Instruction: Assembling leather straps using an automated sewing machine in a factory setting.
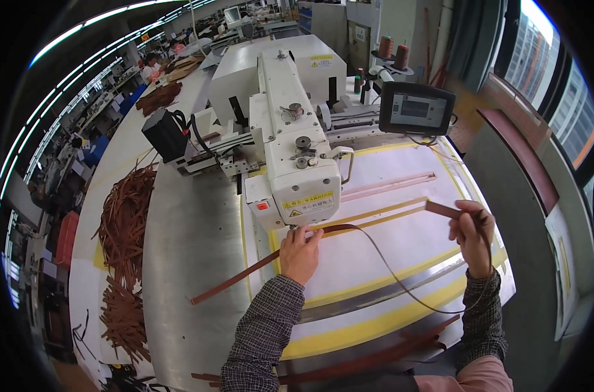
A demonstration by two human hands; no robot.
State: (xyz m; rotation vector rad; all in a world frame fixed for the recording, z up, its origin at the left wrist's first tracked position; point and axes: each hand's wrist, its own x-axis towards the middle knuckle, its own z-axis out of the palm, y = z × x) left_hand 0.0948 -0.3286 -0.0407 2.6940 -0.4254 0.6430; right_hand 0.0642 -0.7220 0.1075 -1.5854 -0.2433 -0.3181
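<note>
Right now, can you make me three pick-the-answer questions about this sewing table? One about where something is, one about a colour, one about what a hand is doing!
1. Where is the pile of brown strips?
A. left of the sewing machine
B. on the screen
C. in the right hand

2. What colour are the two thread spools?
A. blue
B. reddish brown
C. white

3. What is the left hand doing?
A. waving in the air
B. holding scissors
C. pressing the long brown strap down by the machine

Answers:
1 A, the heap lies on the table's left side.
2 B, both look reddish brown.
3 C, its fingers rest on the strap.
</note>
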